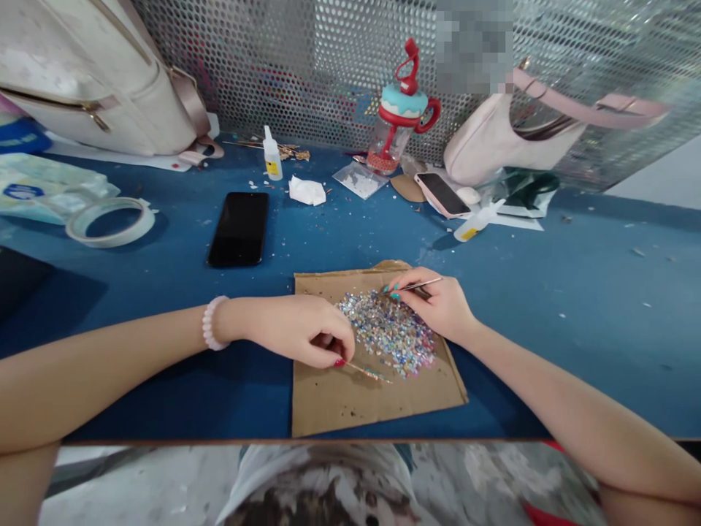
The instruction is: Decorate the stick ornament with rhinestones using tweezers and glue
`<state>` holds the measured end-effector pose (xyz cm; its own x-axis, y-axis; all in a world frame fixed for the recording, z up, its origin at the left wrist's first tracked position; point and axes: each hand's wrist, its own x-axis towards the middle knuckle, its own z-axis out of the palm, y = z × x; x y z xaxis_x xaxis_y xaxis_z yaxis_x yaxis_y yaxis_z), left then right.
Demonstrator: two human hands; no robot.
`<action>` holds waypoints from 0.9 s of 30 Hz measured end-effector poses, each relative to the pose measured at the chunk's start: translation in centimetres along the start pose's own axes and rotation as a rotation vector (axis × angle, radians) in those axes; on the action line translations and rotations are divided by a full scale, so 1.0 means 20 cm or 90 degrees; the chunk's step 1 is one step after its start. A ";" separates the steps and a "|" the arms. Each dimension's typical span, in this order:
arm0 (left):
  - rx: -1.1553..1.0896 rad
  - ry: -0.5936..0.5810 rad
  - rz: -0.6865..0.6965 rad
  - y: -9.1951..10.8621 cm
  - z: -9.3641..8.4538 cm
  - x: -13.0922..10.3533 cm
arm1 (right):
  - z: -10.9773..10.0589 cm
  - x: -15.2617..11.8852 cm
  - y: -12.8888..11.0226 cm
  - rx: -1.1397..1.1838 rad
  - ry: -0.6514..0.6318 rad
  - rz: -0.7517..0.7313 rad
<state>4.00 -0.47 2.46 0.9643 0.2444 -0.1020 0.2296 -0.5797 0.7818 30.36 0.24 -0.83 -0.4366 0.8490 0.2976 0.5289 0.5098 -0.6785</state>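
A loose heap of small, many-coloured rhinestones (391,329) lies on a piece of brown cardboard (339,409) at the table's front edge. My left hand (307,329) pinches a thin gold-coloured stick (369,373) between thumb and fingers. Small stones show along the stick's far end, just over the cardboard in front of the heap. My right hand (438,303) is closed around slim metal tweezers (421,284). Their tip points left into the upper part of the heap. Whether a stone sits in the tip is too small to tell.
Behind the cardboard are a black phone (239,229), glue bottles (272,155), crumpled white paper (307,191) and a red-handled cup (402,124). A tape roll (111,222) and backpack (120,88) stand left. A pink handbag (493,139) and second phone (443,194) are back right.
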 end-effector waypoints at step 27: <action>0.015 -0.007 -0.001 0.00 0.00 -0.01 | 0.01 -0.01 0.02 0.015 0.027 -0.021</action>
<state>3.89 -0.52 2.46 0.9652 0.2371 -0.1103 0.2343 -0.5972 0.7671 30.47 0.29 -1.29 -0.4227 0.8369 0.3476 0.4969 0.5348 -0.6834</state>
